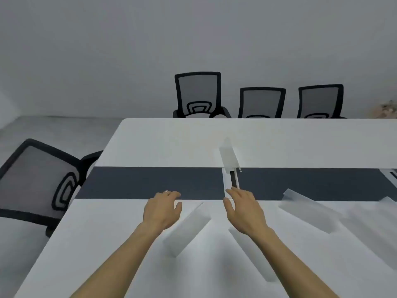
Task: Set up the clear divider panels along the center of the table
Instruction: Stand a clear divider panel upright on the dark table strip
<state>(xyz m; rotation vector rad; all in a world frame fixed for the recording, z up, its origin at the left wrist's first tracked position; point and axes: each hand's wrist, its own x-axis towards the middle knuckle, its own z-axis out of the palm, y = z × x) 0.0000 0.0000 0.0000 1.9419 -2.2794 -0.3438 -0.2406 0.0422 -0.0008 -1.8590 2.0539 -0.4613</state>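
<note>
Table (pixel 133 233) fills foreground; center strip (pixel 150 182) crosses it left to right. One panel (pixel 229 157) lies beyond the strip, at a slot (pixel 232 179) in it. Panels on the near side: one (pixel 189 229) between the hands, one (pixel 309 214) right. Three chairs (pixel 262 102) behind the table, one chair (pixel 36 177) at left end.

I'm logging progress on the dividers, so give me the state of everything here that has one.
Left hand: open, empty, over the table.
Right hand: open, empty, fingertips at the slot.
Clear panel between the hands: lying on the table.
Clear panel on the right: lying down.
Cable slot: open.
</note>
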